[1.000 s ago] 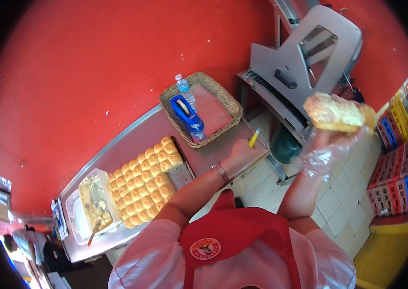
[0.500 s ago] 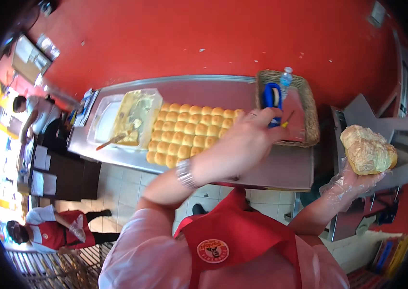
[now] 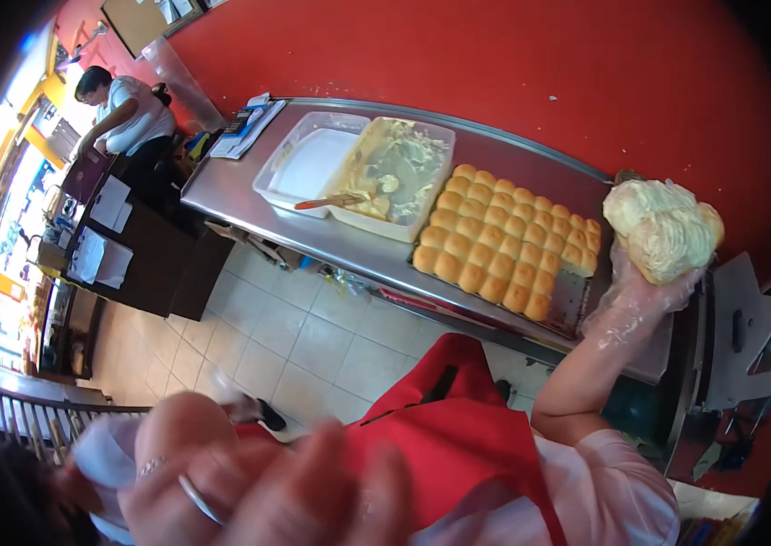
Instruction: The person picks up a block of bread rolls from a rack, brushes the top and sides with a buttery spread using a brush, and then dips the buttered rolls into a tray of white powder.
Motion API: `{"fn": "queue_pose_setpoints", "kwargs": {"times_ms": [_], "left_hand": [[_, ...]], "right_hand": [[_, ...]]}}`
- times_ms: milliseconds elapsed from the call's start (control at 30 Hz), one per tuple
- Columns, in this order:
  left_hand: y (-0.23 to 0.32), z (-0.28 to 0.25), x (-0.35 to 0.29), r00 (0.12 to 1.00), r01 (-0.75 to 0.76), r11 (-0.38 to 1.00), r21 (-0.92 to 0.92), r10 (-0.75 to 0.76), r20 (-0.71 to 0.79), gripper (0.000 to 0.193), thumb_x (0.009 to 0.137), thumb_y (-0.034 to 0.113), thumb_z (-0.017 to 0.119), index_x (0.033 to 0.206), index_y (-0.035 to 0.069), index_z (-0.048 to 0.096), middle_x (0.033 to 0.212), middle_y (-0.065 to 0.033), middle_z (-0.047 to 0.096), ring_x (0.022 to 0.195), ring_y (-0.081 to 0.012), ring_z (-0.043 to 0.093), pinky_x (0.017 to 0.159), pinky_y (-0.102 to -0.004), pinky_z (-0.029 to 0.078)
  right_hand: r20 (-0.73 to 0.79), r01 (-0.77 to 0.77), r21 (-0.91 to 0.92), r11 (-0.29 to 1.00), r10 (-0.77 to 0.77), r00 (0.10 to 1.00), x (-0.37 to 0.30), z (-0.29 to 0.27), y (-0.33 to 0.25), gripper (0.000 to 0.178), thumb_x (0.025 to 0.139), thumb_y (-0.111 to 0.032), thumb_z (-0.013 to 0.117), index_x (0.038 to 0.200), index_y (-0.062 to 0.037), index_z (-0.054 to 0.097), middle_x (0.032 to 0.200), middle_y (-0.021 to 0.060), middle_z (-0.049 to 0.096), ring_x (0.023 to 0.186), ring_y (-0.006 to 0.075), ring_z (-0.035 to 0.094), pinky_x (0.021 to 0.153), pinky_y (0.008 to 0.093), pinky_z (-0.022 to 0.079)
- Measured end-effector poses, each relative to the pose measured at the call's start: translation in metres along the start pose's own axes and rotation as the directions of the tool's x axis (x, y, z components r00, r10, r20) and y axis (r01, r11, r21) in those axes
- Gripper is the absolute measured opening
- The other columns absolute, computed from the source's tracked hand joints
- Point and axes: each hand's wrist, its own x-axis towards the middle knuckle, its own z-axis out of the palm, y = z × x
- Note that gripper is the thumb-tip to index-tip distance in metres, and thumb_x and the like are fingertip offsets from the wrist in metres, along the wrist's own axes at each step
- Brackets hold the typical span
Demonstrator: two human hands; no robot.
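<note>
My right hand, in a clear plastic glove, holds up a cluster of bread buns with pale cream smeared over it. The hand is under the cluster, above the right end of the counter. My left hand is large and blurred at the lower left, close to the camera, and bare. Whether its fingers hold anything does not show. Between the hands, rows of golden buns fill most of a baking tray. Left of them stands a plastic tub of pale cream, with a brown-handled spreader across its edge.
A white container adjoins the tub on the steel counter. Papers and a calculator lie at its left end. A grey metal machine stands at the right. One person works at a dark desk; another is partly hidden behind my left hand.
My left hand has left the basket and come back to the lower left, near the camera. The view has swung left; the right hand still holds the creamed buns, now over the counter's right end.
</note>
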Motion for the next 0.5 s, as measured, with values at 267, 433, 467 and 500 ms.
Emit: {"fn": "queue_pose_setpoints", "kwargs": {"times_ms": [267, 433, 467, 500], "left_hand": [[-0.22, 0.248, -0.087, 0.661, 0.438, 0.899, -0.007, -0.317, 0.68, 0.079, 0.069, 0.018, 0.081, 0.14, 0.017, 0.045, 0.125, -0.0175, 0.054, 0.103, -0.0366, 0.062, 0.085, -0.043, 0.052], [-0.281, 0.454, -0.145, 0.778, 0.483, 0.806, -0.342, -0.215, 0.591, 0.068, 0.071, 0.011, 0.079, 0.134, 0.014, 0.052, 0.113, -0.0183, 0.057, 0.086, -0.0347, 0.065, 0.076, -0.0421, 0.055], [-0.285, 0.47, -0.141, 0.826, 0.454, 0.773, -0.443, -0.179, 0.535, 0.062, 0.071, 0.009, 0.079, 0.128, 0.011, 0.056, 0.108, -0.0163, 0.059, 0.085, -0.0324, 0.065, 0.076, -0.0402, 0.055], [-0.29, 0.486, -0.136, 0.867, 0.422, 0.732, -0.535, -0.153, 0.475, 0.055, 0.071, 0.008, 0.079, 0.122, 0.008, 0.06, 0.102, -0.0142, 0.061, 0.084, -0.03, 0.065, 0.076, -0.0383, 0.055]], "right_hand": [[0.53, -0.426, -0.061, 0.903, 0.391, 0.753, -0.002, -0.036, 0.186, 0.041, 0.093, -0.04, 0.05, 0.119, -0.008, 0.057, 0.115, 0.0131, 0.06, 0.112, 0.0289, 0.055, 0.097, 0.0445, 0.047], [0.412, -0.584, 0.015, 0.811, 0.528, 0.743, 0.016, -0.052, 0.27, 0.052, 0.089, -0.045, 0.057, 0.121, -0.0037, 0.055, 0.116, 0.0166, 0.058, 0.111, 0.0334, 0.055, 0.094, 0.0484, 0.049], [0.394, -0.576, 0.005, 0.817, 0.528, 0.752, 0.022, -0.057, 0.283, 0.053, 0.089, -0.046, 0.057, 0.122, -0.0035, 0.055, 0.117, 0.0172, 0.058, 0.111, 0.0343, 0.055, 0.093, 0.0486, 0.049], [0.375, -0.581, 0.006, 0.814, 0.536, 0.756, 0.028, -0.061, 0.295, 0.054, 0.089, -0.046, 0.057, 0.122, -0.0035, 0.054, 0.117, 0.0174, 0.058, 0.11, 0.0345, 0.056, 0.092, 0.0486, 0.05]]}}
